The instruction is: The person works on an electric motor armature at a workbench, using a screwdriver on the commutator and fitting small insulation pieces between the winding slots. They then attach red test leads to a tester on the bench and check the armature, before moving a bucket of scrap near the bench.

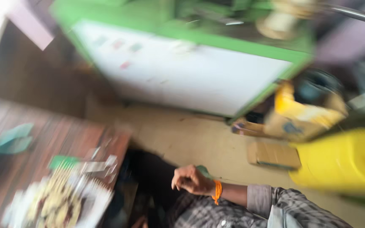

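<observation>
Blurred wooden table [64,135], tan floor [199,143]

A workshop: a big green-and-white machine [182,71] fills the far side, a cluttered wooden bench [55,139] near left, cardboard boxes [274,155] on the floor right.

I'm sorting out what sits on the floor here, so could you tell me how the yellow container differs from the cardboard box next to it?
The yellow container is bright yellow and rounded, while the cardboard box is dull brown and flat-sided. The container looks the larger of the two and is cut off by the right edge; the box is low and fully in view. Both rest on the floor, right of the hand with an orange wristband. Blur hides finer detail.
</observation>
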